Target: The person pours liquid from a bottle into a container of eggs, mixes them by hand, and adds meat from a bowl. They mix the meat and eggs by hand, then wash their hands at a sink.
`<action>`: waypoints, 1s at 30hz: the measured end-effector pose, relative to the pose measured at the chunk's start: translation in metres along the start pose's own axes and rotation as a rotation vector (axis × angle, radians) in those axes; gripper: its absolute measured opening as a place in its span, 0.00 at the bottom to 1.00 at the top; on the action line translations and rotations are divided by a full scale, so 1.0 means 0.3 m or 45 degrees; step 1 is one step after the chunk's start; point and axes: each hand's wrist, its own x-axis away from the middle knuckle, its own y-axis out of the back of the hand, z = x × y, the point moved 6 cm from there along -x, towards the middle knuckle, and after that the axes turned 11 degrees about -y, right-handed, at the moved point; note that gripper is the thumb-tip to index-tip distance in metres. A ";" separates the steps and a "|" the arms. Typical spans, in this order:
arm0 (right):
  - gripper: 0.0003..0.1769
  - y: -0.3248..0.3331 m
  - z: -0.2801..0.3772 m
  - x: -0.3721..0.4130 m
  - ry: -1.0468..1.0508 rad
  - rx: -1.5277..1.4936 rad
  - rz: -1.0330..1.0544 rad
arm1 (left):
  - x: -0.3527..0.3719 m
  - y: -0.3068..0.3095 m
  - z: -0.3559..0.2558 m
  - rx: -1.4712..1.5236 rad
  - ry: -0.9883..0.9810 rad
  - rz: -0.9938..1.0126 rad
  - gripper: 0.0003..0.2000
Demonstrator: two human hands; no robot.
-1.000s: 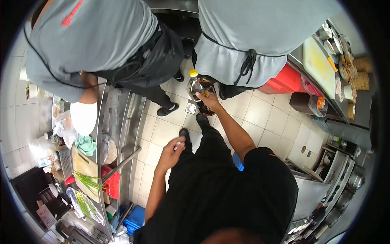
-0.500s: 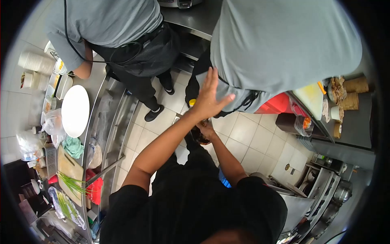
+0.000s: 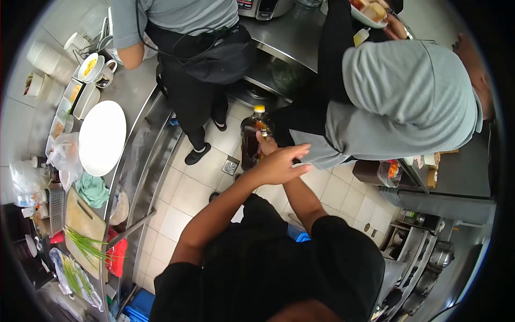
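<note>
A large bottle of dark liquid point(image 3: 250, 142) with a yellow cap stands upright in front of my body, above the tiled floor. My right hand point(image 3: 266, 145) is closed on its handle at the bottle's right side. Nearer to me, my left hand point(image 3: 283, 163) crosses over my right wrist, its fingers spread and pointing right, with nothing in it. The grey shirt of a co-worker point(image 3: 397, 107) is just to the right of my hands.
Another person in grey point(image 3: 185, 32) stands at upper left. Along the left runs a steel counter with a white oval plate point(image 3: 102, 138), a cutting board point(image 3: 86, 220) and green onions point(image 3: 83, 244). Shelves with pots point(image 3: 441, 254) are at lower right. A floor drain point(image 3: 230, 165) lies below.
The dark bottle has come up into fuller view. My left hand has moved down and turned its fingers rightward. The co-worker at right has shifted right and bent over, a dish now showing.
</note>
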 end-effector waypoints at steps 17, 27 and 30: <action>0.19 0.001 0.641 -0.649 0.016 -0.557 -0.191 | 1.639 -0.253 0.518 0.384 1.605 -1.646 0.12; 0.20 0.238 0.886 -0.722 0.440 0.070 -0.516 | 1.527 -0.341 0.526 0.479 1.673 -1.538 0.15; 0.19 0.507 0.941 -0.430 0.960 0.457 -0.579 | 1.473 -0.292 0.497 0.482 1.681 -1.575 0.15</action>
